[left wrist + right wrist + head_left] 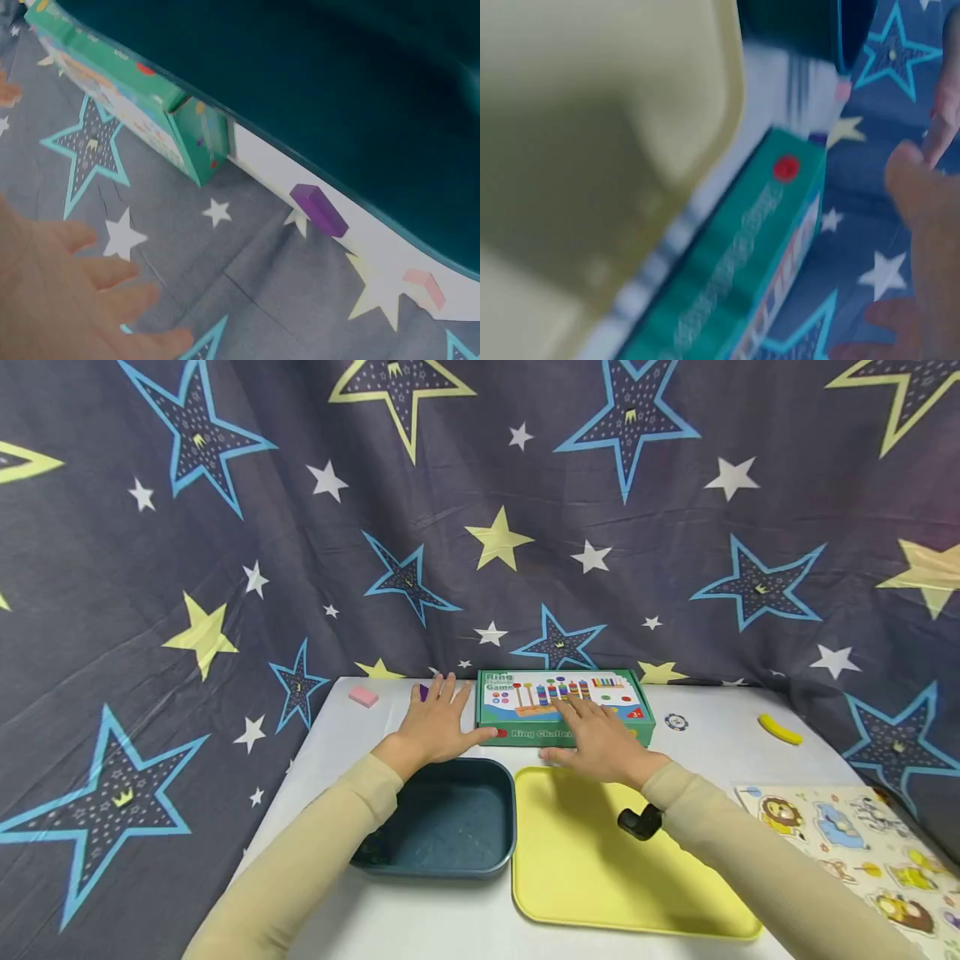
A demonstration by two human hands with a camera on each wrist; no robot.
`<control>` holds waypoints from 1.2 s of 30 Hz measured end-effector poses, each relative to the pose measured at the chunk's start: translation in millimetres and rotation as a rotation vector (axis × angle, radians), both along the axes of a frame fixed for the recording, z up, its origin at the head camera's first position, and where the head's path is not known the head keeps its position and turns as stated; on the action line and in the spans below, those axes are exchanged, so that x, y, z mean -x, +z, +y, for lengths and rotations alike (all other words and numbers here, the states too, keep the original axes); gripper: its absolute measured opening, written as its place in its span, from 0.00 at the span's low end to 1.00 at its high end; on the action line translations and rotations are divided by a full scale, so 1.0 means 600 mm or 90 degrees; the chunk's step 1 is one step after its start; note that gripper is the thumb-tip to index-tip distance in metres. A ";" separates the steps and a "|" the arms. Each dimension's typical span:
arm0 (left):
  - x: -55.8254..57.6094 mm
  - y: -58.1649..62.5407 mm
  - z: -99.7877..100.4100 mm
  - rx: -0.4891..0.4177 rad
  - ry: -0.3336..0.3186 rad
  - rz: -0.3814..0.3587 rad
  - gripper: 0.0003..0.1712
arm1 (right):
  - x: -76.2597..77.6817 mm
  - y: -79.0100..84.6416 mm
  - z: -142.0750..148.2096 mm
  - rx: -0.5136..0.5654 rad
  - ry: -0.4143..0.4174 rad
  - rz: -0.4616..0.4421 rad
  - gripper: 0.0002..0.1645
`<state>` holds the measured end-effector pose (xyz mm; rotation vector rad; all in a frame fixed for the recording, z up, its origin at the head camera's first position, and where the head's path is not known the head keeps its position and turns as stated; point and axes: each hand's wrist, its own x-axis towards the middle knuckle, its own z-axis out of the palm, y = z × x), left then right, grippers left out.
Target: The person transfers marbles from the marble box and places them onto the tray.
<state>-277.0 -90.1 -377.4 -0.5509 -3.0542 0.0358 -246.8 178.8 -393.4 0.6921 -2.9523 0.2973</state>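
Fingers spread, my left hand [433, 728] is over the far edge of the dark teal bin [457, 818], just left of a green Ring Challenge Game box [525, 697]. It holds nothing. My right hand [603, 745] has its fingers extended across the front right of the box in the head view, also holding nothing. Whether it touches the box, I cannot tell. In the left wrist view, the left hand [75, 292] shows straight fingers apart from the box [202, 142]. A purple block [319, 210] lies near the bin, mostly hidden by my left hand in the head view.
A yellow tray [585, 877] lies right of the bin. A pink block [363, 696] is at the back left. Toward the right are a round chip [677, 722], a yellow curved piece [780, 729] and an animal puzzle board [862, 843]. A star-patterned curtain [450, 485] hangs behind.
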 end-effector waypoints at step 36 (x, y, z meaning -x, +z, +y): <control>-0.090 -0.135 -0.260 -0.519 0.125 -0.208 0.24 | -0.107 -0.066 -0.256 0.320 0.234 -0.341 0.20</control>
